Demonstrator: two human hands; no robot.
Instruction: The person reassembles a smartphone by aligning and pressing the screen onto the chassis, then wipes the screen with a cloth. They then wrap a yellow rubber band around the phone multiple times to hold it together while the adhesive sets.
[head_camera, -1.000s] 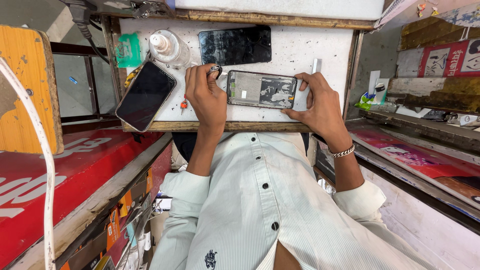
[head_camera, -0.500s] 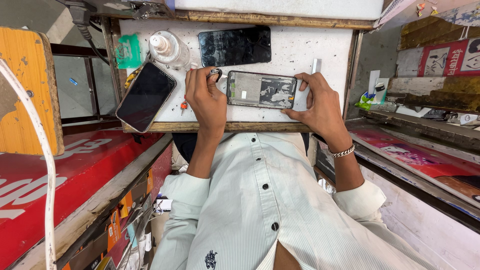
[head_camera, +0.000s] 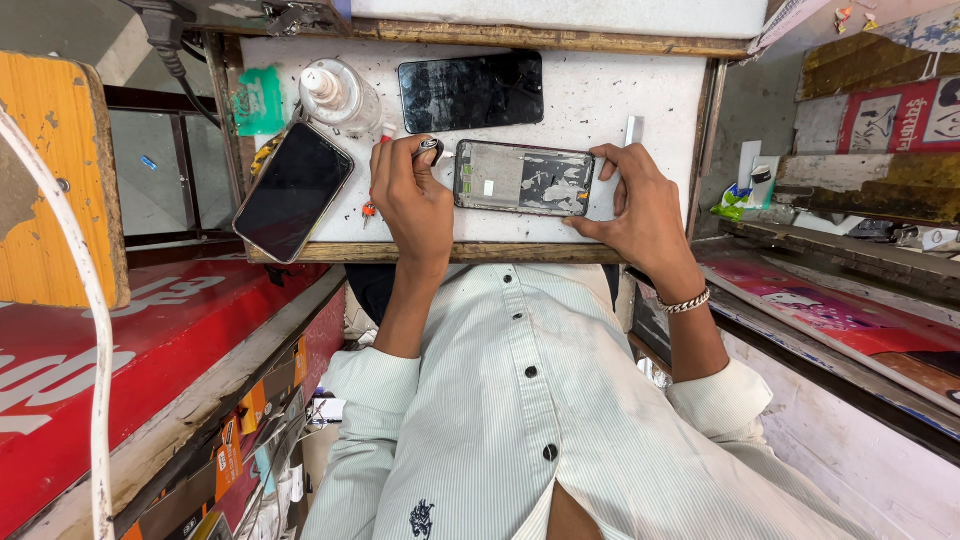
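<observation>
The opened phone frame (head_camera: 523, 179) lies mid-desk (head_camera: 620, 105), screen panel (head_camera: 470, 90) already off at 12 o'clock; left hand (head_camera: 415, 195) pinches a small tool (head_camera: 432, 147) at its 9 o'clock edge, right hand (head_camera: 645, 200) clamps the 3 o'clock end; reassembly remains.

Worktop (head_camera: 660, 100): white, matt, speckled and scuffed, with a bare wooden front edge, worn. Opened phone frame (head_camera: 523, 178): dull grey metal inside, patchy dark residue, some glossy spots. Detached screen panel (head_camera: 470, 91): black glass, glossy, smudged. Second phone (head_camera: 292, 190): black glass face, glossy and smooth. Bottle (head_camera: 340, 92): clear plastic, shiny. Bracelet (head_camera: 686, 303): bright metal links. Shirt (head_camera: 560, 420): finely striped pale cloth, matt, with dark glossy buttons. Yellow board (head_camera: 50, 190): painted wood, chipped.
</observation>
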